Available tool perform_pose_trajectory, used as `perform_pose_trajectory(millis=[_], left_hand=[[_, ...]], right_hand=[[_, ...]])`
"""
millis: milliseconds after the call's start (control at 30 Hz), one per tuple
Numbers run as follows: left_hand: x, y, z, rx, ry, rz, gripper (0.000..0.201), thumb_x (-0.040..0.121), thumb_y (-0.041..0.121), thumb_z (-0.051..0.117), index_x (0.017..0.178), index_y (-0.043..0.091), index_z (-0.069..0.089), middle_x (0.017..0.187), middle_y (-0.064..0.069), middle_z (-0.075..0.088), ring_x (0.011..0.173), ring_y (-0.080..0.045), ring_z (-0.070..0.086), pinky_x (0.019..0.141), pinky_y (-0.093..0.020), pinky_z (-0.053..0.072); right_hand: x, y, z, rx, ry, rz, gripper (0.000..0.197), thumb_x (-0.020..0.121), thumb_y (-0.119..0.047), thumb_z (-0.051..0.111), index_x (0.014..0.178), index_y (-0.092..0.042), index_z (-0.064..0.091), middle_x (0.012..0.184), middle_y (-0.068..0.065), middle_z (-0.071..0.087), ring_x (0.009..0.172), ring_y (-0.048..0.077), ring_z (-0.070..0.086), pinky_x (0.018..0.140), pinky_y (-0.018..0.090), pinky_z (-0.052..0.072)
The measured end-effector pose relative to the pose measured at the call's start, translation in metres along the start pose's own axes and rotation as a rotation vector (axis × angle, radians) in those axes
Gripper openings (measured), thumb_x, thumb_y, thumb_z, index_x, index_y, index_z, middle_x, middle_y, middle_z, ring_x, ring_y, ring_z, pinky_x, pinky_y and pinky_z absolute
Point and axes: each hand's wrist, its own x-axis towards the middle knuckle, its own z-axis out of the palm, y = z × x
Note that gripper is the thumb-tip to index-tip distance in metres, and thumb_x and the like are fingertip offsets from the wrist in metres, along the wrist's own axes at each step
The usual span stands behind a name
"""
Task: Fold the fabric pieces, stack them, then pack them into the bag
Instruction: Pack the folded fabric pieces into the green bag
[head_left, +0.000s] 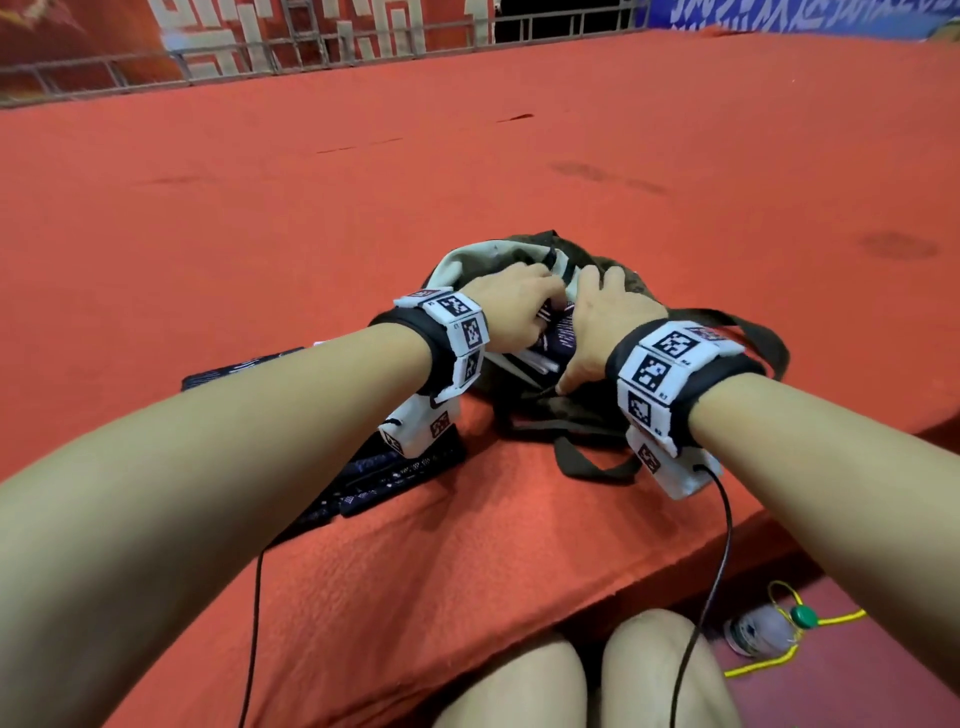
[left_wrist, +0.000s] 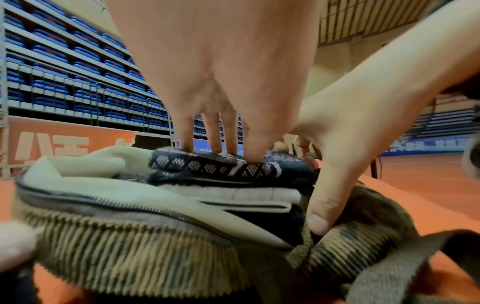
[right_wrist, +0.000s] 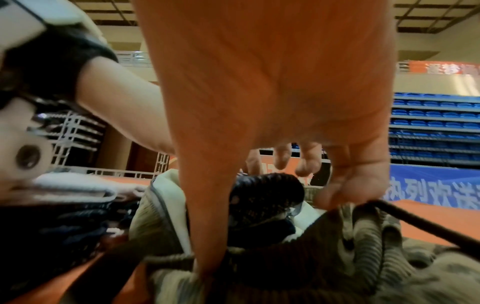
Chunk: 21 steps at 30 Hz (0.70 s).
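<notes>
An olive corduroy bag (head_left: 626, 280) with pale lining lies open on the orange platform. A folded navy patterned fabric piece (left_wrist: 228, 167) sits in its mouth on top of a white piece (left_wrist: 246, 193). My left hand (head_left: 519, 306) presses down on the navy piece with straight fingers (left_wrist: 187, 139). My right hand (head_left: 602, 322) holds the bag's near rim (right_wrist: 363, 236), thumb (left_wrist: 319, 218) hooked over the edge and fingers (right_wrist: 345, 191) curled on it. More folded dark patterned pieces (head_left: 405, 467) lie stacked under my left wrist.
The bag's dark straps (head_left: 592, 462) trail toward me and to the right. The platform's front edge (head_left: 675, 566) runs just past my knees (head_left: 571, 675). A bottle with a green cap (head_left: 763, 629) and a yellow cord lie on the floor below. A railing (head_left: 260, 57) borders the far side.
</notes>
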Motion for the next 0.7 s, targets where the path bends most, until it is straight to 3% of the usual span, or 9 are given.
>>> perform_pose_trajectory(millis=[67, 100, 133, 200, 267, 400, 567, 633, 700], left_hand=[[-0.001, -0.005, 0.003, -0.067, -0.062, 0.008, 0.028, 0.092, 0.013, 0.054, 0.114, 0.014, 0.071, 0.125, -0.006, 0.064, 0.117, -0.027, 0.056, 0.101, -0.044, 0.043], [-0.001, -0.007, 0.004, -0.074, -0.081, 0.01, 0.028, 0.093, 0.014, 0.055, 0.115, 0.014, 0.073, 0.132, -0.008, 0.062, 0.123, -0.028, 0.054, 0.105, -0.043, 0.041], [-0.001, -0.009, 0.006, -0.06, -0.078, 0.007, 0.028, 0.095, 0.018, 0.057, 0.117, 0.017, 0.074, 0.14, -0.009, 0.055, 0.13, -0.029, 0.048, 0.109, -0.042, 0.038], [-0.003, -0.014, 0.009, -0.006, -0.074, -0.057, 0.028, 0.098, 0.03, 0.059, 0.122, 0.029, 0.072, 0.149, -0.009, 0.04, 0.138, -0.029, 0.033, 0.114, -0.042, 0.032], [-0.005, -0.017, 0.01, -0.004, -0.134, -0.103, 0.033, 0.1, 0.035, 0.055, 0.131, 0.037, 0.065, 0.154, -0.006, 0.032, 0.14, -0.027, 0.031, 0.117, -0.04, 0.028], [-0.004, -0.016, 0.008, -0.052, -0.187, -0.113, 0.04, 0.103, 0.036, 0.05, 0.142, 0.043, 0.052, 0.16, -0.001, 0.029, 0.143, -0.016, 0.035, 0.115, -0.03, 0.029], [-0.004, -0.012, 0.009, -0.062, -0.169, -0.14, 0.066, 0.098, 0.034, 0.059, 0.157, 0.028, 0.03, 0.155, -0.006, 0.037, 0.141, -0.023, 0.039, 0.114, -0.035, 0.032], [-0.003, -0.013, 0.01, -0.072, -0.177, -0.158, 0.073, 0.094, 0.034, 0.066, 0.157, 0.022, 0.032, 0.154, -0.008, 0.035, 0.142, -0.026, 0.036, 0.116, -0.036, 0.029], [-0.004, -0.012, 0.009, -0.075, -0.187, -0.181, 0.067, 0.092, 0.034, 0.069, 0.153, 0.025, 0.042, 0.155, -0.01, 0.03, 0.144, -0.03, 0.028, 0.12, -0.037, 0.022]], right_hand=[[-0.005, -0.003, -0.002, -0.059, 0.094, -0.03, 0.089, 0.063, -0.045, 0.092, 0.125, -0.01, 0.039, 0.125, 0.011, 0.048, 0.106, 0.032, 0.062, 0.068, 0.036, 0.042], [-0.007, -0.005, -0.004, -0.09, 0.112, -0.079, 0.068, 0.072, -0.041, 0.086, 0.117, -0.012, 0.045, 0.117, 0.009, 0.055, 0.103, 0.031, 0.065, 0.067, 0.035, 0.041], [-0.009, -0.008, -0.004, -0.122, 0.105, -0.142, 0.045, 0.08, -0.037, 0.079, 0.107, -0.014, 0.05, 0.103, 0.006, 0.06, 0.097, 0.03, 0.066, 0.066, 0.033, 0.041], [-0.011, -0.01, -0.002, -0.175, 0.066, -0.25, 0.018, 0.087, -0.028, 0.069, 0.094, -0.017, 0.057, 0.076, -0.002, 0.052, 0.077, 0.027, 0.061, 0.063, 0.031, 0.042], [-0.011, -0.008, 0.0, -0.173, 0.011, -0.286, 0.013, 0.085, -0.024, 0.069, 0.088, -0.017, 0.059, 0.07, -0.002, 0.047, 0.068, 0.024, 0.054, 0.06, 0.031, 0.044], [-0.007, -0.001, 0.002, -0.103, -0.14, -0.293, 0.02, 0.078, -0.025, 0.077, 0.091, -0.015, 0.065, 0.086, 0.003, 0.063, 0.081, 0.027, 0.064, 0.072, 0.035, 0.057], [-0.008, 0.001, 0.001, 0.02, -0.274, -0.281, 0.027, 0.077, -0.021, 0.077, 0.1, -0.009, 0.072, 0.092, 0.006, 0.07, 0.082, 0.023, 0.064, 0.069, 0.03, 0.051], [-0.007, 0.004, -0.006, 0.145, -0.33, -0.281, 0.022, 0.074, -0.021, 0.079, 0.093, -0.014, 0.073, 0.085, 0.0, 0.07, 0.076, 0.017, 0.061, 0.067, 0.026, 0.049], [-0.005, 0.009, -0.017, 0.346, -0.372, -0.29, 0.011, 0.073, -0.013, 0.074, 0.082, -0.016, 0.071, 0.069, -0.005, 0.063, 0.066, 0.013, 0.055, 0.06, 0.024, 0.045]])
